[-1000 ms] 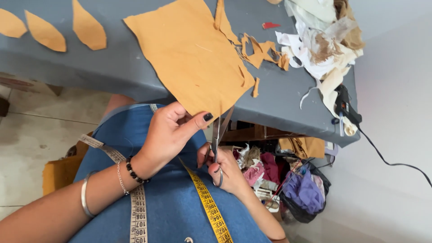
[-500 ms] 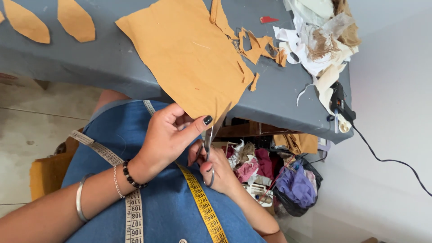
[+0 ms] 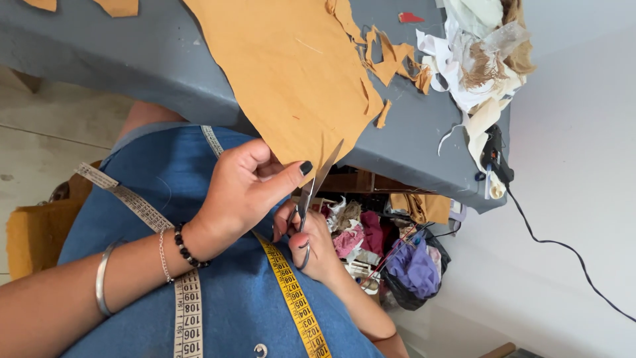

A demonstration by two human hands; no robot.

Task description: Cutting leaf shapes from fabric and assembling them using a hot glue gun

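Note:
My left hand (image 3: 242, 192) pinches the near edge of a large mustard-yellow fabric sheet (image 3: 291, 73) that hangs over the grey table's edge (image 3: 397, 166). My right hand (image 3: 318, 248) sits just below it, its fingers through the handles of metal scissors (image 3: 313, 192). The blades point up, and their tip meets the fabric's edge right beside my left thumb. A yellow tape measure (image 3: 291, 292) hangs over my blue denim front.
Small mustard offcuts (image 3: 391, 59) lie on the table beside the sheet, with a heap of white and beige scraps (image 3: 483, 53) at its right end. A black glue gun (image 3: 493, 159) rests at the table corner, its cable trailing right. A bag of cloth scraps (image 3: 411, 265) stands under the table.
The view has moved closer to my hands. The scissors have come up beside my left thumb, and their tip now reaches the fabric's edge.

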